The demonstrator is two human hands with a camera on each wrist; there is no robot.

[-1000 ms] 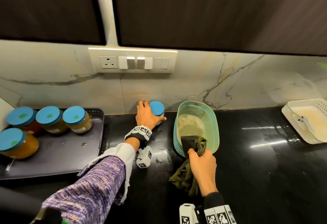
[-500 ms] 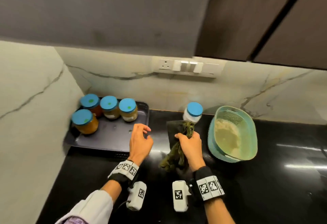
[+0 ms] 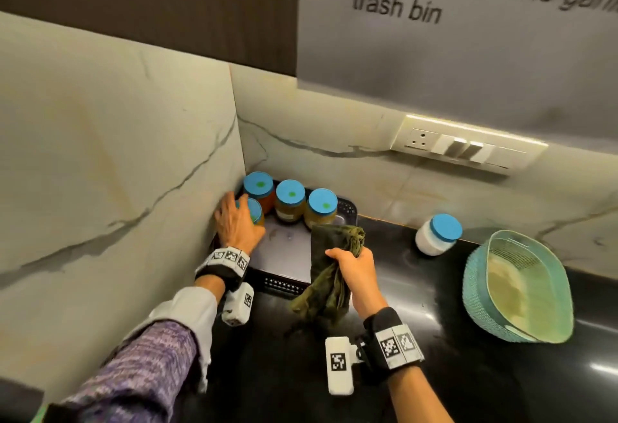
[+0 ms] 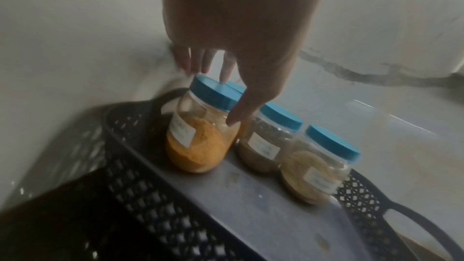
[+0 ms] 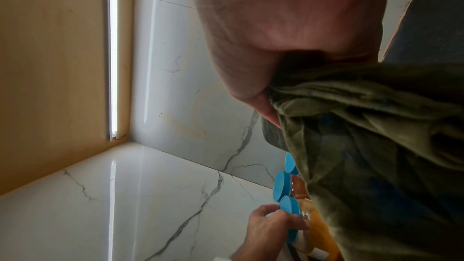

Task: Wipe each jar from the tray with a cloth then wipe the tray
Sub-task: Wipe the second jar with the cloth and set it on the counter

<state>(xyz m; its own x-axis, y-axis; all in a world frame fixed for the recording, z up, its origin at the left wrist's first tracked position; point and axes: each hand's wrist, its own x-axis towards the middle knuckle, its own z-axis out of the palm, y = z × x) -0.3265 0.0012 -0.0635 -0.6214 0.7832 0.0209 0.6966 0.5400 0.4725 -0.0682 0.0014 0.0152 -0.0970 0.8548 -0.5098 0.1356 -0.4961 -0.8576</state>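
A black tray point(image 3: 287, 255) sits in the counter's corner with several blue-lidded jars on it. My left hand point(image 3: 239, 213) wraps the front-left jar of orange powder point(image 3: 256, 212). In the left wrist view its thumb presses the orange jar point(image 4: 200, 142) at the shoulder and the fingers reach past the lid. My right hand point(image 3: 351, 264) grips a bunched dark green cloth point(image 3: 326, 285) over the tray's right end. A white jar point(image 3: 438, 233) with a blue lid stands on the counter by the wall. The cloth point(image 5: 376, 146) fills the right wrist view.
A teal perforated basket point(image 3: 515, 285) sits on the black counter at the right. Marble walls close in the tray on its left and far sides. Two jars point(image 4: 263, 146) point(image 4: 316, 176) stand in a row right of the orange one. A switch panel point(image 3: 468, 148) is on the back wall.
My left hand left the white jar by the wall, crossed the tray and took hold of the front-left orange jar. My right hand carried the cloth left from the basket to the tray's right end.
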